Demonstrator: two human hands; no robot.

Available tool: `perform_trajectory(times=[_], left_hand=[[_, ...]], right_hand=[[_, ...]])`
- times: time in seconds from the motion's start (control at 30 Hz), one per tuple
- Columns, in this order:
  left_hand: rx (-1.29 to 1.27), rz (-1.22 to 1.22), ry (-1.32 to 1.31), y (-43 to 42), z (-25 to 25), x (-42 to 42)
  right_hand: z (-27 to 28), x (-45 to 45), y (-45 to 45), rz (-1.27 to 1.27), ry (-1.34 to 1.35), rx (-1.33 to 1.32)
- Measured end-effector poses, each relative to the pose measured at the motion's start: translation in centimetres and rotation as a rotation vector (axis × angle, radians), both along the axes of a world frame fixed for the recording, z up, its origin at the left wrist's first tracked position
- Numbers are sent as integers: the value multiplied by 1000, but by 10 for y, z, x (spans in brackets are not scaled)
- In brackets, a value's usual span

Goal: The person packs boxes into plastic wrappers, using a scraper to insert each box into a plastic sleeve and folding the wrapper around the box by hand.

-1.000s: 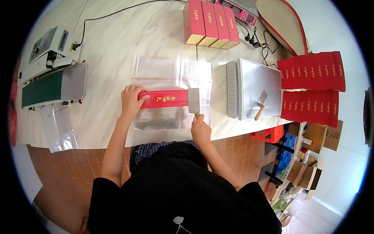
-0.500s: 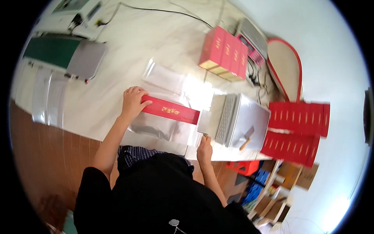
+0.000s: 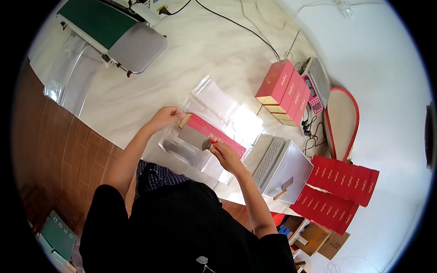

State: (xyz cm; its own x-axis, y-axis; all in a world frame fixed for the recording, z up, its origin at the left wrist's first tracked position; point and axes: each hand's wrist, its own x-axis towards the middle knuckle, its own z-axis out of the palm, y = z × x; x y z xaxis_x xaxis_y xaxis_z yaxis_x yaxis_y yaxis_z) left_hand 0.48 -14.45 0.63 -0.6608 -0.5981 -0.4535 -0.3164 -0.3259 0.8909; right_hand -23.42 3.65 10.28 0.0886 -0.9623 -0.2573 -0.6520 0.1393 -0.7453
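Note:
A long red box (image 3: 223, 138) with gold lettering lies aslant on clear plastic film (image 3: 211, 93). My left hand (image 3: 169, 116) is at the box's gold-coloured left end, its fingers pinched together; whether they grip film or the box is too small to tell. My right hand (image 3: 224, 154) is closed around the handle of a scraper, over the near side of the box. The scraper's flat metal blade (image 3: 193, 136) points left along the near edge of the box.
To the right is a metal hot plate (image 3: 289, 170) with a second scraper (image 3: 284, 188) on it. Beyond stand red boxes (image 3: 284, 88) and a scale (image 3: 318, 82). Red packages (image 3: 346, 179) lie far right. A green-belted machine (image 3: 102, 27) stands upper left.
The view has turned, so the table looks tilted. My right hand has brought the scraper from the box's right end to its near left side. My left fingers have shifted to the box's left end.

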Motion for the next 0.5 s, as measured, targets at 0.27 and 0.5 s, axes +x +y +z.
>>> perform_trajectory(times=[0.27,0.5], left_hand=[[114,-19,108,2,-20,-6],[71,8,107,-1,-21,-9]], right_hand=[[12,-8,-24,28,177,132],[9,-9,-22,-118,279,63]])
